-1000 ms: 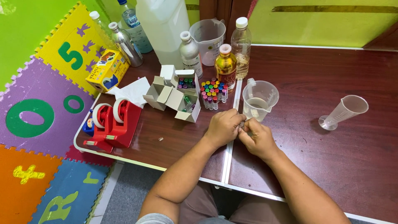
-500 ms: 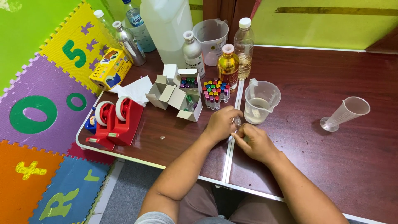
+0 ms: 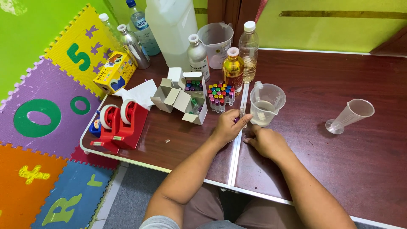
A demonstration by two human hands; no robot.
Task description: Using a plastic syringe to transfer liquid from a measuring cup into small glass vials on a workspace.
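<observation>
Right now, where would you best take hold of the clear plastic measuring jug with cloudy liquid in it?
By the handle of the clear plastic measuring jug, which seems to stick out at its upper left rim. It stands upright and partly filled, so come from the left side, level, keeping clear of the left hand beside it.

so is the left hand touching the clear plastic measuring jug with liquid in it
Apart. The head view shows the left hand pinching a small clear vial, with a strip of brown table between it and the clear plastic measuring jug.

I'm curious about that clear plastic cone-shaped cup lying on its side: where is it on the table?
In the head view, the cone-shaped measuring cup lies tipped over on the right side of the dark table, apart from the clear measuring jug to its left, beyond the right hand.
</observation>
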